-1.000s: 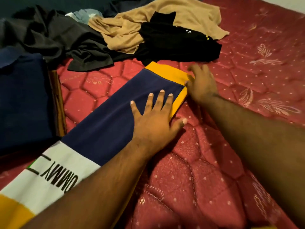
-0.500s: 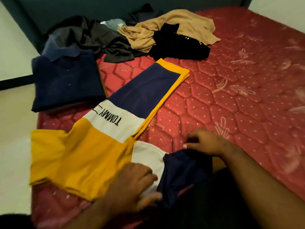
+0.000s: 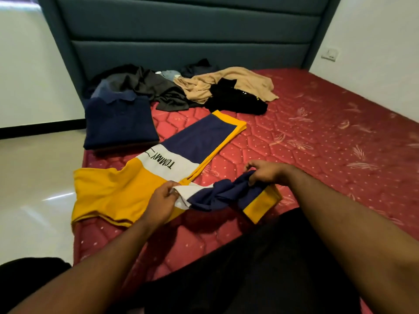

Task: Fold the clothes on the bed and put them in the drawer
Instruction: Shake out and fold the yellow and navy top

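Observation:
A yellow, white and navy shirt (image 3: 158,168) with black lettering lies on the red mattress (image 3: 317,141), one long side folded over and pointing away from me. Its near side is bunched up. My left hand (image 3: 162,201) pinches the white part of that bunch. My right hand (image 3: 264,172) grips the navy part, lifted a little off the bed. A folded navy polo shirt (image 3: 120,122) lies at the bed's left edge. Behind it is a loose pile: dark grey (image 3: 149,87), tan (image 3: 217,85) and black (image 3: 235,98) clothes.
A blue padded headboard (image 3: 181,37) stands behind the pile. The pale tiled floor (image 3: 34,177) lies to the left of the bed, and a white wall with a socket (image 3: 330,54) on the right. My dark-clothed legs fill the bottom of the view.
Both hands left the far end of the shirt and came back to its near side. They now grip the bunched part and have raised it; the view has pulled back and up.

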Available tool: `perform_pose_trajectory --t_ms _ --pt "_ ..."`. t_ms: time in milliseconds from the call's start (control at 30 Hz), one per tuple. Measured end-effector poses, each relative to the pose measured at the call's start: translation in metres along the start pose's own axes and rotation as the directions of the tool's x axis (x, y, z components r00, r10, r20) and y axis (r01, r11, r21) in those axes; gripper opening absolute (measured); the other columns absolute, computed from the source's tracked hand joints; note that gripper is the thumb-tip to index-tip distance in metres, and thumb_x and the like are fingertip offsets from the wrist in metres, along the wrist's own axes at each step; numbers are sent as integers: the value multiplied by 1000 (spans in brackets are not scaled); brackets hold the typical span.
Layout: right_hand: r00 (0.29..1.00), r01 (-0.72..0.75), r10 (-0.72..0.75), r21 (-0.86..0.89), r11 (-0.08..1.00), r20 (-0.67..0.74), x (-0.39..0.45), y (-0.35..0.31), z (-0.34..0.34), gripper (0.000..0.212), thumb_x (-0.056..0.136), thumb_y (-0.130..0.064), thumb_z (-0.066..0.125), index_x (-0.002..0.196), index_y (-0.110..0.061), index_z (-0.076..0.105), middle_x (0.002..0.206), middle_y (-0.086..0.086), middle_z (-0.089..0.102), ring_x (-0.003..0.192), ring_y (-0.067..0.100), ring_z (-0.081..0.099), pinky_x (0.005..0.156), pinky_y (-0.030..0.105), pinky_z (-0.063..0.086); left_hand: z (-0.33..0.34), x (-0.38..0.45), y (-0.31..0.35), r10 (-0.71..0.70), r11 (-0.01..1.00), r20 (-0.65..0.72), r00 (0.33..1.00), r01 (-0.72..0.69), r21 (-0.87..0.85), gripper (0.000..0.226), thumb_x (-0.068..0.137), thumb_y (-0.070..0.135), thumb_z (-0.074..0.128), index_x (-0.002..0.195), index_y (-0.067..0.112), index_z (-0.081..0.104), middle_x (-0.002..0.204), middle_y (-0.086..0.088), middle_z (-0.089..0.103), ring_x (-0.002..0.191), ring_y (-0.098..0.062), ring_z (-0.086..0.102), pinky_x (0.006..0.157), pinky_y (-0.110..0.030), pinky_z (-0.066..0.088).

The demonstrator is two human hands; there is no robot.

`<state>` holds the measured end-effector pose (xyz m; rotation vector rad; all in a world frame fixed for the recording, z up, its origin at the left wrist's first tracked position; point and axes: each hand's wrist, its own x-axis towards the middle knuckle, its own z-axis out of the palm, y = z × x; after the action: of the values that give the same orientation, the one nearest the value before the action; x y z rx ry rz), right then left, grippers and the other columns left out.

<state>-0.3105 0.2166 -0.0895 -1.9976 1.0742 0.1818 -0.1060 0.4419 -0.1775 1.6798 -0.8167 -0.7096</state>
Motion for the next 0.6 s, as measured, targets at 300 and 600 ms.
perform_pose_trajectory --t_ms 300,600 --pt "929 265 -343 895 359 -138 32 -103 -27 19 92 -4 47 103 -11 60 86 6 72 75 18 70 63 27 57 -69 72 28 -214 951 34 976 216 -223 21 100 2 44 99 6 65 89 -12 73 75 -19 67 62 -27 53" --pt "955 123 237 963 238 -180 228 -133 -22 47 103 -39 38 139 -9 40 117 16 56 78 28 61 58 39 55 -88 175 -3 -491 843 80 867 496 -209 38 92 34 62 112 2 66 105 -19 72 103 -37 67 97 -48 51"
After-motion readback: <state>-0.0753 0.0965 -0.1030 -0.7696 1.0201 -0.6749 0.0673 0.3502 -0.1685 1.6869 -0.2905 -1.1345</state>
